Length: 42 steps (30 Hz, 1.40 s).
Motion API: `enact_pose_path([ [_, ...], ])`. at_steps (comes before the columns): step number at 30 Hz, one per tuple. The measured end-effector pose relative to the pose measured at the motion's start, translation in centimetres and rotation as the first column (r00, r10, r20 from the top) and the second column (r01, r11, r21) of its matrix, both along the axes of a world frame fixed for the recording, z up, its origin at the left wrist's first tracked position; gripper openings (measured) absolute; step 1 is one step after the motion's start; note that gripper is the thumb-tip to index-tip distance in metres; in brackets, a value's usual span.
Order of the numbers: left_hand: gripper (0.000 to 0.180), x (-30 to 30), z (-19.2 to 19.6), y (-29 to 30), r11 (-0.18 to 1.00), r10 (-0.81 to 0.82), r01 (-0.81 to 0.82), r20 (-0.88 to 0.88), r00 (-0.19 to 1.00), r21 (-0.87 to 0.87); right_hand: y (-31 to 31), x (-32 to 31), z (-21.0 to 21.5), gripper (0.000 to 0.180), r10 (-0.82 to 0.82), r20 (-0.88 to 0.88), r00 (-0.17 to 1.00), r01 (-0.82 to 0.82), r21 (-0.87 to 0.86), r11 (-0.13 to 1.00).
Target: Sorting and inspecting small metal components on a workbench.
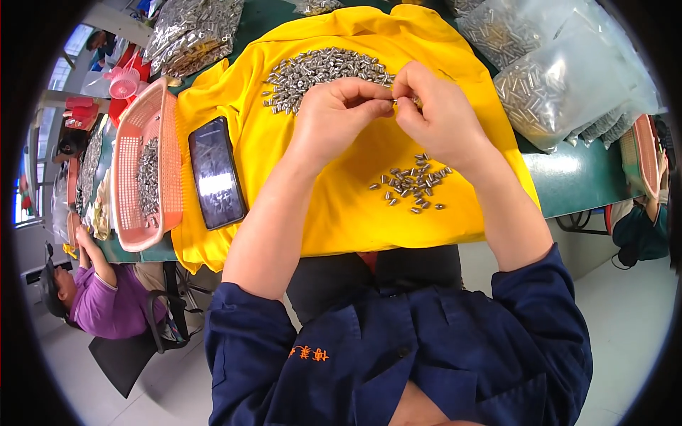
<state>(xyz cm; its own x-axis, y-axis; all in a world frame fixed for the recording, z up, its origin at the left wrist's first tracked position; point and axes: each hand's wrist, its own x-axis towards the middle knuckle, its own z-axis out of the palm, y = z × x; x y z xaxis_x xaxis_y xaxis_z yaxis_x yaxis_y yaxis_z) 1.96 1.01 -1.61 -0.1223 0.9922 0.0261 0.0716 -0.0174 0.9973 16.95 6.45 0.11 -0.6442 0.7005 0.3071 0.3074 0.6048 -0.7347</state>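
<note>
Over a yellow cloth (341,192), my left hand (334,117) and my right hand (442,113) meet fingertip to fingertip. Both are closed in a pinch. Between them is a small metal part (395,101), mostly covered by the fingers, so its exact shape is hard to make out. Beyond my left hand lies a large pile of small silvery cylindrical metal parts (320,67). A smaller, looser group of similar metal parts (412,186) is spread on the cloth nearer to me, below my right hand.
Left of the cloth's middle lies a dark phone (215,174), beside a pink plastic basket (174,170) holding more metal parts. Clear bags of metal parts (529,96) stand at the far right, and another bag (195,35) at the far left. A person in purple (114,302) sits at left.
</note>
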Motion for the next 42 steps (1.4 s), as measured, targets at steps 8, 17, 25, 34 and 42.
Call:
enact_pose_path([
  [8,0.014,-1.1,-0.9,0.6,0.997,0.063,-0.057,-0.164,0.985,0.043,1.3,0.3,-0.5,0.008,-0.038,-0.187,0.982,0.012,-0.138,0.99],
  [17,0.015,-0.5,-0.9,0.3,0.986,0.052,-0.013,-0.233,0.971,0.166,1.2,0.3,-0.2,0.008,-0.055,-0.169,0.984,0.022,-0.193,0.981],
  [25,0.015,-0.7,-0.6,0.1,0.996,-0.045,0.077,0.46,0.887,-0.051,1.1,0.1,-0.7,0.008,0.027,-0.234,0.972,-0.081,-0.223,0.972],
  [34,0.015,-0.4,-0.7,0.2,0.993,-0.074,0.113,0.534,0.842,-0.041,1.0,0.2,-0.5,0.008,0.032,-0.219,0.975,-0.082,-0.221,0.972],
  [42,0.013,0.1,-0.3,0.1,1.0,-0.012,0.021,0.351,0.936,-0.023,0.1,0.0,-0.1,0.008,-0.016,-0.015,1.0,0.016,-0.023,1.0],
])
